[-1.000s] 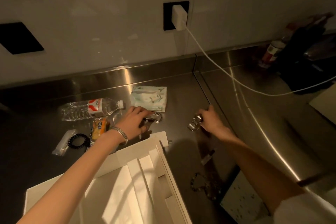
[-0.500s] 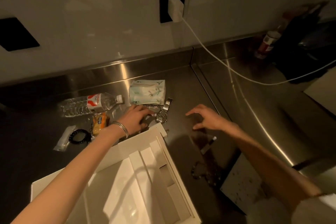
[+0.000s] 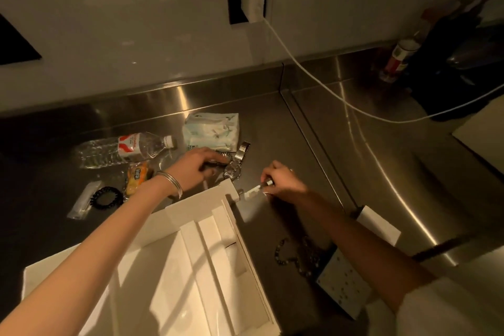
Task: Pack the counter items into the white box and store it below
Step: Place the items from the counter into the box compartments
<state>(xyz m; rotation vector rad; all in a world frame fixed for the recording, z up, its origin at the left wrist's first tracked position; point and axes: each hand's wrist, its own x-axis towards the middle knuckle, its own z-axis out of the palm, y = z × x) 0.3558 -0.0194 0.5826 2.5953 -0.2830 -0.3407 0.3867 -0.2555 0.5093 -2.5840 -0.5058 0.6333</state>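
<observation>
The open white cardboard box (image 3: 169, 281) with inner dividers sits on the steel worktop (image 3: 313, 150), under the left forearm. Beyond its far corner the left hand (image 3: 196, 166) curls its fingers over the band of a silver metal watch (image 3: 234, 169). The right hand (image 3: 281, 180) pinches a small white stick-shaped item (image 3: 255, 190) just beside that corner.

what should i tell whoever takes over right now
Left hand: on the watch, grip unclear.
Right hand: pinches a small white item beside the white box corner.
On the counter: bottle, tissue pack, snack packet, hair tie, bead bracelet.
Done: nothing seen in the box yet.
Left: pack everything, store the box below.
</observation>
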